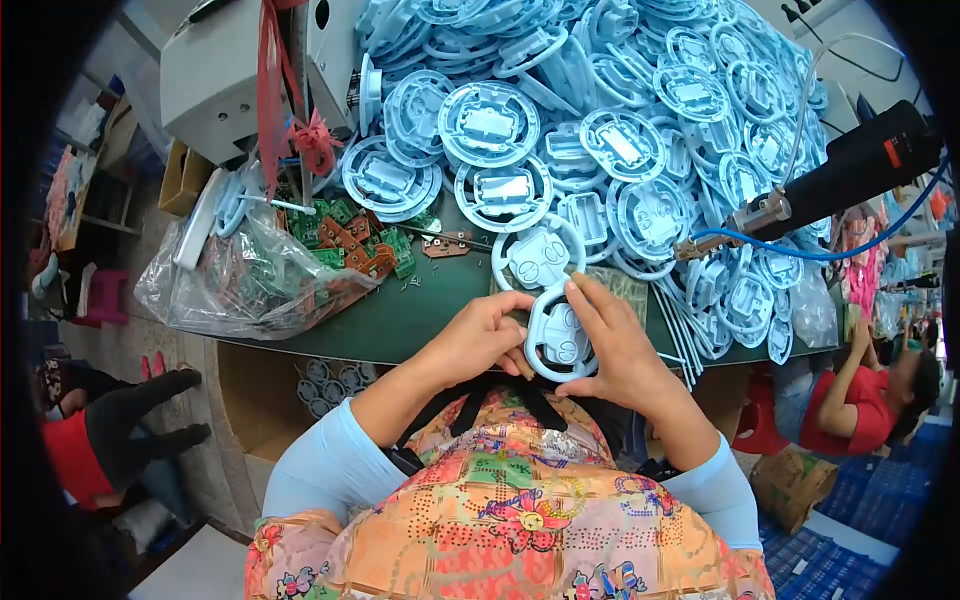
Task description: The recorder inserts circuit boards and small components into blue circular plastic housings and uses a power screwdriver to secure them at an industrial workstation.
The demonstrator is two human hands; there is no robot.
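In the head view, I am seeing the right hand point(622, 345) gripping a light-blue wheel-shaped plastic housing point(537, 335) at its three o'clock, above the near edge of the green worktop point(455, 290). The left hand point(483, 338) is curling against its nine o'clock rim, some fingers hiding from me. From that housing, a heap of similar housings point(625, 140) is spreading at twelve to one o'clock, a black power screwdriver point(850, 160) is pointing in from two, and circuit boards point(345, 245) are lying at ten.

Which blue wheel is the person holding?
The blue wheel nearest the flowery clothes, between the left hand and the right hand. The other wheels aren't between those hands.
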